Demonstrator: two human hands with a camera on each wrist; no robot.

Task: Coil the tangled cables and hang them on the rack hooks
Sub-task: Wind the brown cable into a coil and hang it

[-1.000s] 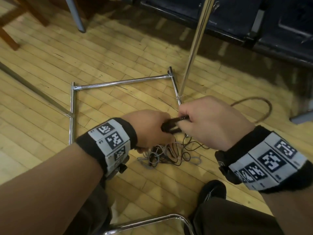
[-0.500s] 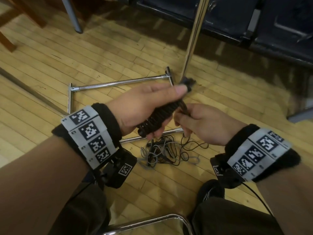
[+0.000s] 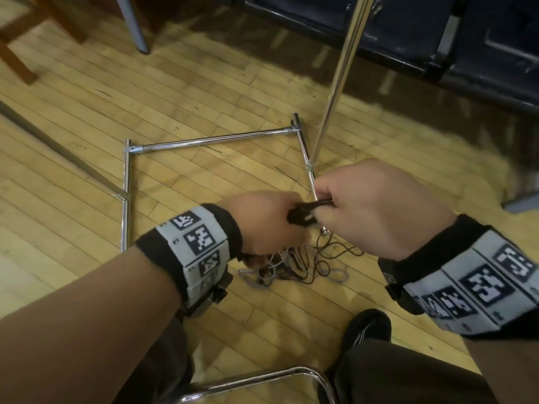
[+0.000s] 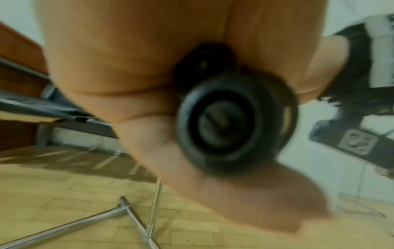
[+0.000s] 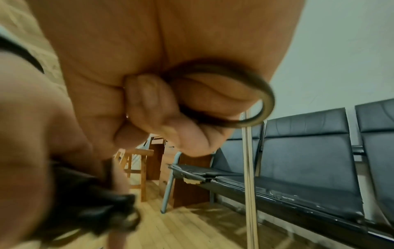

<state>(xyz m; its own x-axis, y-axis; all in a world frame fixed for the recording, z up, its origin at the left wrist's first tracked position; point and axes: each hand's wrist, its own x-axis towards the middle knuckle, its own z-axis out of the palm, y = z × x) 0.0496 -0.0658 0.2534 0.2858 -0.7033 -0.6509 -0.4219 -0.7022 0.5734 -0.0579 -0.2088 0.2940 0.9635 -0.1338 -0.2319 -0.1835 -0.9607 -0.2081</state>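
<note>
My left hand (image 3: 262, 225) grips a tightly wound black cable coil (image 3: 303, 215); the left wrist view shows the coil's round end (image 4: 234, 124) sticking out of the fist. My right hand (image 3: 376, 208) meets it from the right and pinches a loop of the same cable (image 5: 245, 107) between curled fingers. Both hands hover above a tangle of thin grey and black cables (image 3: 294, 266) on the wooden floor. The chrome rack's base frame (image 3: 210, 139) lies on the floor, and its upright pole (image 3: 341, 68) rises behind my right hand. No hooks are in view.
Dark padded bench seats (image 5: 309, 151) line the wall behind the rack. A wooden chair leg (image 3: 17, 59) and a grey metal leg (image 3: 134, 24) stand at the far left. A chrome chair tube (image 3: 262, 377) and my black shoe (image 3: 367, 328) are close below.
The left hand has turned palm down and dropped, so the coil, raised and in full view half a second ago, is mostly hidden in the fist. The right hand came up over it.
</note>
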